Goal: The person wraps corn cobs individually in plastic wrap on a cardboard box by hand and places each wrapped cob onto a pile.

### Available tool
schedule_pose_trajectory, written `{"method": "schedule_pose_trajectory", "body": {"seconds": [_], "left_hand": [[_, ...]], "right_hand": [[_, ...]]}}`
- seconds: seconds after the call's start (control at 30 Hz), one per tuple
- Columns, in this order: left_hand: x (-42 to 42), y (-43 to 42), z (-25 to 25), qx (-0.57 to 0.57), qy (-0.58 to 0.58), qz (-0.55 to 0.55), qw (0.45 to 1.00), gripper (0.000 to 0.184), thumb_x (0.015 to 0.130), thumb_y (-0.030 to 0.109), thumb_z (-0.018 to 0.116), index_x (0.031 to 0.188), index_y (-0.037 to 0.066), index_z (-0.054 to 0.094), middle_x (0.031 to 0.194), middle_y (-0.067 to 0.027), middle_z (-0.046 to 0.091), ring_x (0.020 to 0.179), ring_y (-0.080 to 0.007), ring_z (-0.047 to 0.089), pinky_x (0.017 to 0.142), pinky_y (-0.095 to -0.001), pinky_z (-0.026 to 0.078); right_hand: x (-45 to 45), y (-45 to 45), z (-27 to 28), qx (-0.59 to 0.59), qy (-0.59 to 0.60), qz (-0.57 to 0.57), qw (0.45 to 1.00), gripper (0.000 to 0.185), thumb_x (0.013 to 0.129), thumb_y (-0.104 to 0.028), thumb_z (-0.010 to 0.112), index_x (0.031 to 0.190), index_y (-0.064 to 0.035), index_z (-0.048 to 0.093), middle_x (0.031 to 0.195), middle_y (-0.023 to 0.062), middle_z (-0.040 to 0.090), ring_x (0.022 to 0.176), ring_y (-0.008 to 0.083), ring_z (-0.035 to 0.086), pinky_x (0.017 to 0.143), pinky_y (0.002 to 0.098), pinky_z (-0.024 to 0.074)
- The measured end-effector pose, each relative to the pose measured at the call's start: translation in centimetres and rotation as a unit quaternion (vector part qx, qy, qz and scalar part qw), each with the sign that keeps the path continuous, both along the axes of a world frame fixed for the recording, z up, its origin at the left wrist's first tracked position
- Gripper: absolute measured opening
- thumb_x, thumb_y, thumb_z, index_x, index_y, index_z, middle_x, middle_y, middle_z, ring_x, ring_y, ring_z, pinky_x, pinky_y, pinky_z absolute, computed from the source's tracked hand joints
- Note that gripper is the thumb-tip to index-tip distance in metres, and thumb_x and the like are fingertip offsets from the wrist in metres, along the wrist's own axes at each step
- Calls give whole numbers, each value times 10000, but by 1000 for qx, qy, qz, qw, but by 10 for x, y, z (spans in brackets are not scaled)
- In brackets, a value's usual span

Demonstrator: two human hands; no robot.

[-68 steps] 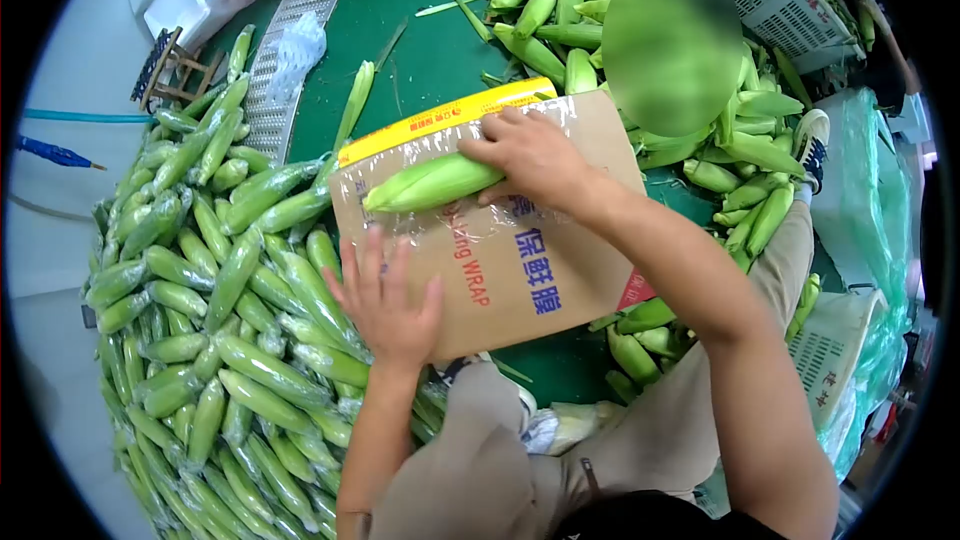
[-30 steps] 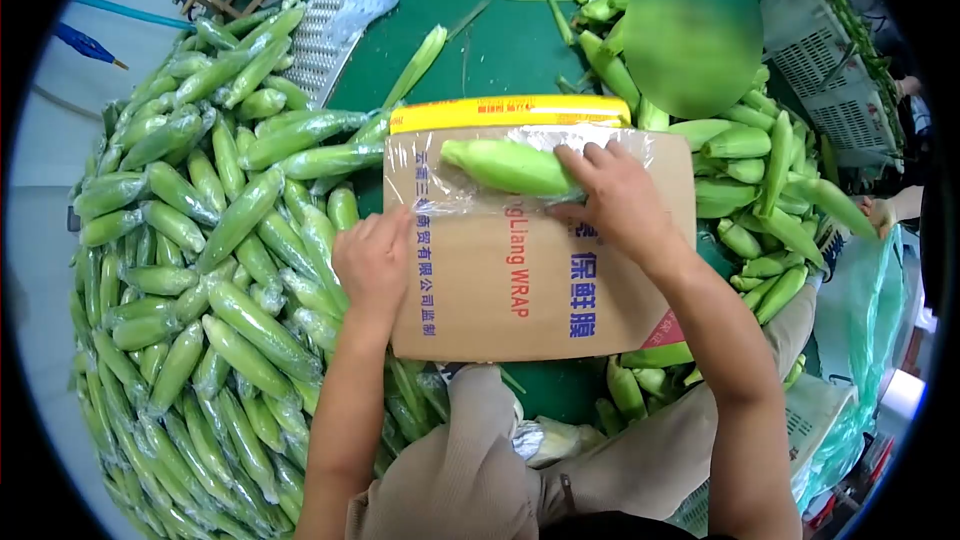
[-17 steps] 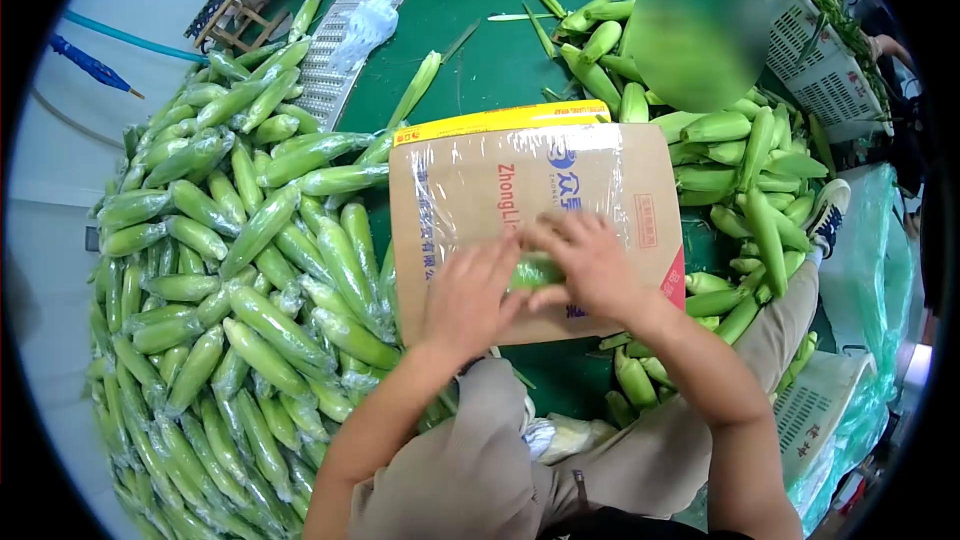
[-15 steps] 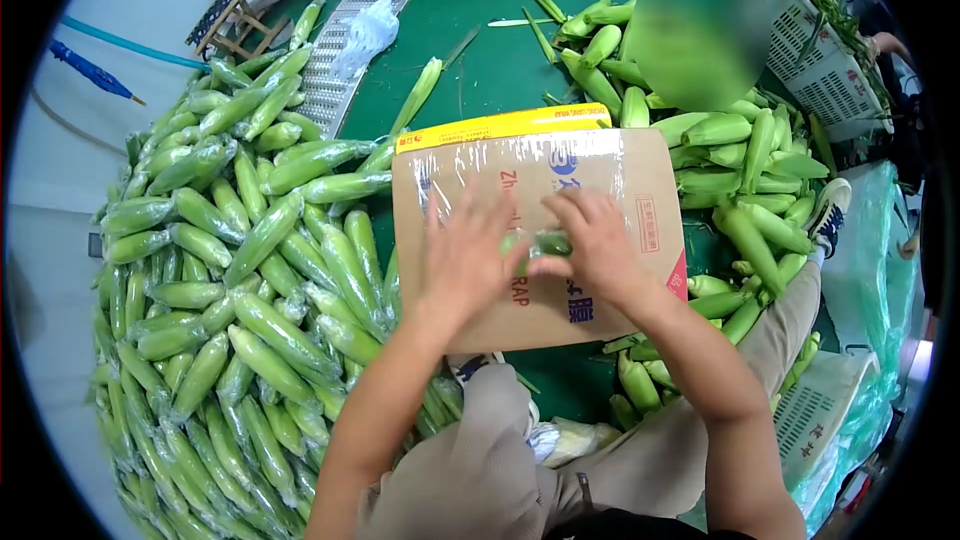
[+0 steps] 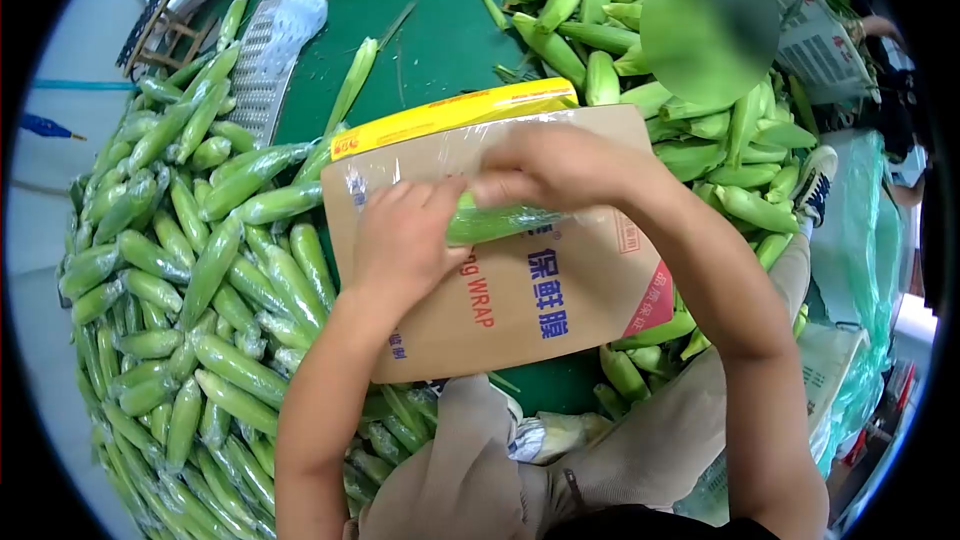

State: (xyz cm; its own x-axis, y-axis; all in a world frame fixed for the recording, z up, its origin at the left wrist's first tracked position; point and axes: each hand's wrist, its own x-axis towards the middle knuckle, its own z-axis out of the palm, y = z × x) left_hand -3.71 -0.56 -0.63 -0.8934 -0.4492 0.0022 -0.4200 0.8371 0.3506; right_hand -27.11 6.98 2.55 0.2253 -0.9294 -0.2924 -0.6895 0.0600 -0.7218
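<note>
An ear of corn (image 5: 500,225) in green husk lies on top of the cardboard box (image 5: 440,310), partly hidden by my hands. My left hand (image 5: 410,235) is closed around its left end. Curled over the upper side of the ear, my right hand (image 5: 560,170) is smeared by motion; its thumb is by the husk and its other fingers are tucked out of sight. Clear plastic film (image 5: 420,152) stretches over the far part of the box top. A yellow carton (image 5: 450,118) with print stands along the far edge of the box.
To the left is a large heap of film-wrapped corn (image 5: 240,355). Unwrapped corn ears (image 5: 690,155) are piled on the right. Behind are a perforated metal strip (image 5: 255,80) and a small wooden stool (image 5: 160,35). White crates (image 5: 815,40) stand at the right, near another person's arm (image 5: 880,28).
My hands have come together over the corn: the left has closed on its end, the right has curled over it. More of the ear shows. The camera view has shifted.
</note>
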Motion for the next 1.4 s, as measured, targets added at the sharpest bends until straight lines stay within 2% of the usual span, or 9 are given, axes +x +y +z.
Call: {"method": "schedule_pose_trajectory", "body": {"seconds": [0.13,0.5,0.7,1.07,1.2,1.23,1.3,1.37,1.4], "left_hand": [[-5,3,20,147,-105,-13,983,523,686,316,884,1139,106,727,1004,-180,748,946,-399,718,850,-491,575],[80,145,5,398,-338,-294,800,567,804,460,788,1238,110,684,1148,-163,724,1080,-399,695,924,-482,558],[121,96,-5,570,-93,-207,790,879,734,176,906,1517,56,525,1367,-177,630,1274,-330,625,1052,-393,506],[231,186,-24,676,266,254,638,467,904,107,790,1327,2,623,1318,-176,708,1229,-332,672,1106,-451,516],[185,173,-19,607,619,353,353,529,886,256,770,1304,17,550,1097,-171,690,1130,-359,676,1073,-520,531],[179,152,-7,591,679,330,284,570,875,274,775,1321,17,531,1069,-168,679,1101,-346,681,1053,-520,541],[141,143,8,588,631,311,399,628,873,318,758,1377,50,496,1111,-154,682,1057,-314,673,986,-496,550],[117,125,17,475,557,325,599,607,885,351,725,1385,82,510,1138,-138,685,1026,-294,668,916,-464,560],[127,102,23,559,604,243,514,592,897,350,718,1389,87,519,1137,-125,685,1026,-285,662,898,-442,563]], "right_hand": [[11,-27,-73,-204,201,80,955,616,1078,-511,489,1645,-294,384,1747,1,272,1623,299,200,1277,655,175],[43,12,-80,-251,260,71,930,655,1029,-484,551,1621,-234,425,1706,22,347,1591,282,275,1264,618,221],[116,198,5,273,-215,36,937,938,874,-482,839,1583,-66,387,1455,236,577,1340,392,570,1104,460,467],[182,250,-61,112,-365,-149,912,503,940,-266,805,1367,-34,673,1185,171,735,1083,279,714,971,370,543],[240,188,-61,45,-380,-509,771,310,1111,-256,569,1088,17,712,888,100,722,903,190,677,869,333,538],[248,161,-59,15,-578,-586,568,326,1129,-276,535,1152,19,672,1004,119,725,977,198,675,909,345,531],[267,102,-14,-51,-664,-577,472,340,1140,-278,497,1299,8,590,1168,155,692,1119,211,640,963,370,529],[289,76,-4,-140,-534,-476,685,456,1148,-397,422,1392,-18,493,1321,182,625,1257,280,600,1087,423,491],[285,61,18,-209,-536,-436,693,542,1128,-476,446,1419,-19,463,1358,184,605,1281,313,594,1135,449,450]]}}
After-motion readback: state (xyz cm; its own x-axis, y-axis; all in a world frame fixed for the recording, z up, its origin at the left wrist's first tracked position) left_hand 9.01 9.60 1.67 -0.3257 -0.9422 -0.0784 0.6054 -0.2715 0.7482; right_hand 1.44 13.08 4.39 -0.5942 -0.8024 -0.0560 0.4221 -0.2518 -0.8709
